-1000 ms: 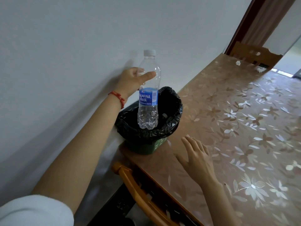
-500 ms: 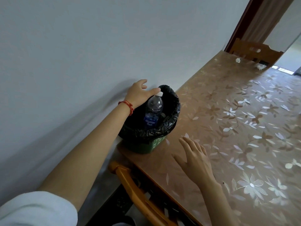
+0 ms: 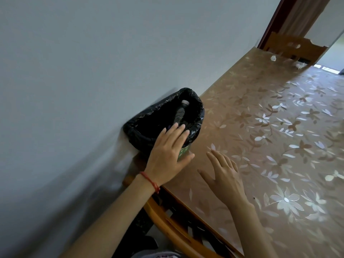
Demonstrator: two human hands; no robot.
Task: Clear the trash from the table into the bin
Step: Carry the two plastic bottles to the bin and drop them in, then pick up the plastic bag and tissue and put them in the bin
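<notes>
Resting against the near side of the bin [image 3: 193, 118] at centre frame, the left hand [image 3: 167, 155] lies with its grip spread flat, fingers over the black liner and thumb by the green wall, closed on nothing; my guess is that it steadies the bin. One bottle [image 3: 181, 112] leans inside, cap up toward the wall, so that piece looks dealt with. Just to the right, the right hand [image 3: 223, 175] hovers palm-down over the tabletop [image 3: 260, 136] with its grip open and empty, apparently free for the next pickup. Two small white scraps, one [image 3: 273, 58] and another [image 3: 299, 66], sit at the far end in the upper right, probably the trash left. One bin, one bottle, two scraps, two hands.
</notes>
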